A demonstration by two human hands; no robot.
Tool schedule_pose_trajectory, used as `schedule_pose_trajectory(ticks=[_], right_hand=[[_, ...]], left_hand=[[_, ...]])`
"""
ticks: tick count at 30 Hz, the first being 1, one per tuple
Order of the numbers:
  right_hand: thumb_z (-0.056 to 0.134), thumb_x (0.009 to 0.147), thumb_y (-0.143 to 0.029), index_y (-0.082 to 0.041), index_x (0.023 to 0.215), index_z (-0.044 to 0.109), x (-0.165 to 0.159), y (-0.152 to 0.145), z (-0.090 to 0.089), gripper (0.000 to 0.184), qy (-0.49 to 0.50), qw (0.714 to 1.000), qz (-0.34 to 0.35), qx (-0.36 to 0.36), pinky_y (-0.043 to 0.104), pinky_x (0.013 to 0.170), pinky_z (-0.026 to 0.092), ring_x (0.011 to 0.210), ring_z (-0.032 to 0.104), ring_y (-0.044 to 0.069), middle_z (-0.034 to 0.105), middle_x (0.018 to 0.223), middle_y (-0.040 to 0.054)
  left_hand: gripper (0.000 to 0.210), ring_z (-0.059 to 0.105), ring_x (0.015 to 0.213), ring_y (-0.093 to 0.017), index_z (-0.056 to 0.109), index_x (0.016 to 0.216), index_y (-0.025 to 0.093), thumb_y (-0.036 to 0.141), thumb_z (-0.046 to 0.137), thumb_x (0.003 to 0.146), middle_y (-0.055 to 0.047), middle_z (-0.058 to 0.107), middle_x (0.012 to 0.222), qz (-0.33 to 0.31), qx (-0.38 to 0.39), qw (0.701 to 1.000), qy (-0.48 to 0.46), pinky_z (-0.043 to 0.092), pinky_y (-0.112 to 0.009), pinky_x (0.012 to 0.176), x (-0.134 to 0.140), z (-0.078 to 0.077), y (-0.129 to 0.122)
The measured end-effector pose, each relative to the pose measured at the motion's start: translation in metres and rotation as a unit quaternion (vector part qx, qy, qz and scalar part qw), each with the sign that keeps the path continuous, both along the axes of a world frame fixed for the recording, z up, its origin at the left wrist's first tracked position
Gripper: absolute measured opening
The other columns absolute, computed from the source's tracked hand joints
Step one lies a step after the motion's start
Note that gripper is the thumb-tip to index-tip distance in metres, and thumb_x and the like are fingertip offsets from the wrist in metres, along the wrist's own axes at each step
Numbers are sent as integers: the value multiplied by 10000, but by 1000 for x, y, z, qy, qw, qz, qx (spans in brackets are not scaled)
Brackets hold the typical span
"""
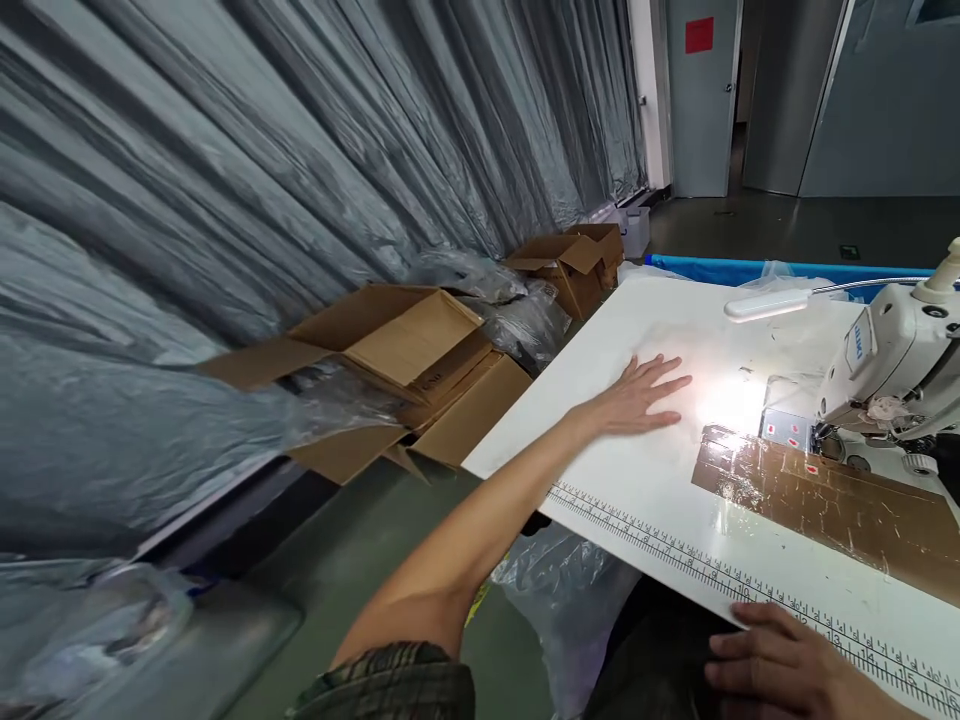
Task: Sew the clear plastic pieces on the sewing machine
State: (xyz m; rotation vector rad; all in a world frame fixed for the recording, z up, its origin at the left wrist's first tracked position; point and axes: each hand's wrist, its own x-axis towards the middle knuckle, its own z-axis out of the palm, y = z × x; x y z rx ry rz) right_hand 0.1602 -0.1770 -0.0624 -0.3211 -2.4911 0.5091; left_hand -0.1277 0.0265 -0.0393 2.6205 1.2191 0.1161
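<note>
My left hand [645, 395] lies flat on the white sewing table [585, 370], fingers spread and nothing in them. It is left of the bright light patch beside the sewing machine [892, 350]. At the table's front edge is my right hand [787, 665], its fingers loosely extended over the printed ruler [675, 545], with no object visible in it. Brown tape [825, 510] covers a strip of tabletop in front of the machine. A white lamp [765, 305] on a bent stalk shines on the surface near the needle area.
Open cardboard boxes [420, 335] stand on the floor left of the table, with clear plastic bags [525, 320] among them. A plastic bag [570, 590] hangs below the table edge. A grey curtain [300, 160] lines the left side. A blue-edged surface [705, 268] lies behind the table.
</note>
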Motion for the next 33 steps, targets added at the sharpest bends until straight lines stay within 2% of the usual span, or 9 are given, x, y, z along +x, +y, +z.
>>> schedule_pose_trajectory(ticks=[4,8,14,17,21,24,28,31,33], right_hand=[[561,919,-200,-211,999,726,44,9,14,183,50,986,-158,35,268,796,600,903,717,194,758,982,81],[571,916,-230,-267,1033,730,84,16,10,200,30,962,-264,69,302,782,590,896,710,202,739,1038,52],[604,880,-183,-254,1036,701,99,52,12,198,30,958,-257,126,296,702,584,859,707,191,737,1023,48],[588,900,-221,-247,944,690,97,64,17,115,47,944,-279,167,279,610,586,724,710,171,742,895,31],[547,935,-251,-245,872,668,93,65,21,137,79,928,-328,158,267,560,586,663,707,160,729,813,23],[550,936,-251,-238,866,676,93,64,21,145,75,931,-327,147,254,582,589,674,708,150,730,816,19],[572,915,-212,-233,874,693,95,63,16,130,69,935,-326,119,252,599,589,692,708,148,740,838,23],[574,909,-191,-224,846,695,96,62,13,140,60,935,-334,103,270,592,588,687,708,158,741,827,40],[559,912,-194,-225,818,694,97,62,12,167,49,935,-340,84,282,583,586,677,705,162,741,809,46]], left_hand=[[645,111,1522,-346,327,1502,377,619,519,936,-53,118,1650,-26,60,998,11,58,-671,1197,-23,6,17],[549,302,1465,-313,482,1424,274,551,539,953,-104,331,1581,-20,140,990,-20,167,-604,1209,-18,20,19],[242,623,1095,-223,708,1106,208,352,610,939,-68,671,1168,30,129,991,-31,494,-380,952,27,25,27],[117,654,940,-197,755,904,217,288,662,898,-31,696,968,44,121,992,-21,507,-335,834,37,21,31],[142,647,960,-195,754,938,215,270,624,929,-49,687,1050,61,154,985,-55,486,-369,864,44,21,23],[176,659,912,-173,742,860,181,261,607,939,-53,708,1014,-9,164,978,-127,508,-341,823,61,19,0],[302,689,828,-134,727,811,149,307,541,990,-59,746,929,-174,101,959,-199,543,-277,729,97,5,-51],[200,696,858,-132,739,884,171,309,612,954,-54,747,1058,-273,56,935,-218,557,-298,803,114,-1,-84],[154,697,905,-144,740,920,193,319,651,929,-46,735,1122,-293,35,930,-219,552,-329,867,117,0,-92]])
